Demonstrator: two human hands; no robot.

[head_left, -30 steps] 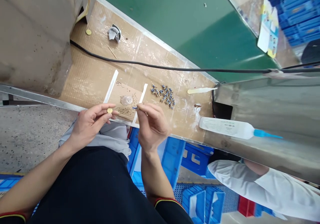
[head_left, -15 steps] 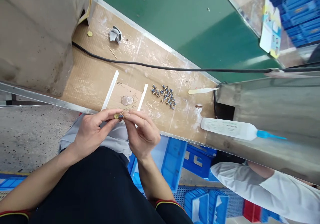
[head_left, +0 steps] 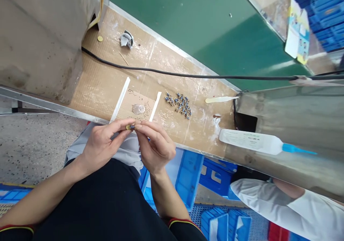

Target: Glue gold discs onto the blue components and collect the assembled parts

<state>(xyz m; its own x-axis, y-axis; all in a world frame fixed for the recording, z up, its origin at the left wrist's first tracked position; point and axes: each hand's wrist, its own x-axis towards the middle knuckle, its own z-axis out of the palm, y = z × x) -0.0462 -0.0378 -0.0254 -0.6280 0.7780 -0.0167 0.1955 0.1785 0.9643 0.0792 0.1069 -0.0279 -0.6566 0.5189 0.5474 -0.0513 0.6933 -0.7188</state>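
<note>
Near the front edge of the bench, my left hand pinches a small yellow disc-shaped part with a blue piece on it between thumb and fingers. My right hand is closed in a pinch against the blue end of that part; whatever sits between its fingertips is hidden. Just beyond the hands, a clear round blob lies on a cardboard patch among thin, scattered bits. To the right is a pile of small blue and brass-coloured parts.
A black cable crosses the bench. A pale flat stick and a white bottle with a blue nozzle lie right. Crumpled material and a yellow disc lie at the back left. Blue crates stand below; another person's white sleeve shows.
The view has shifted slightly, so everything appears a little further right. Both hands keep their pinch on the small part, with little other movement.
</note>
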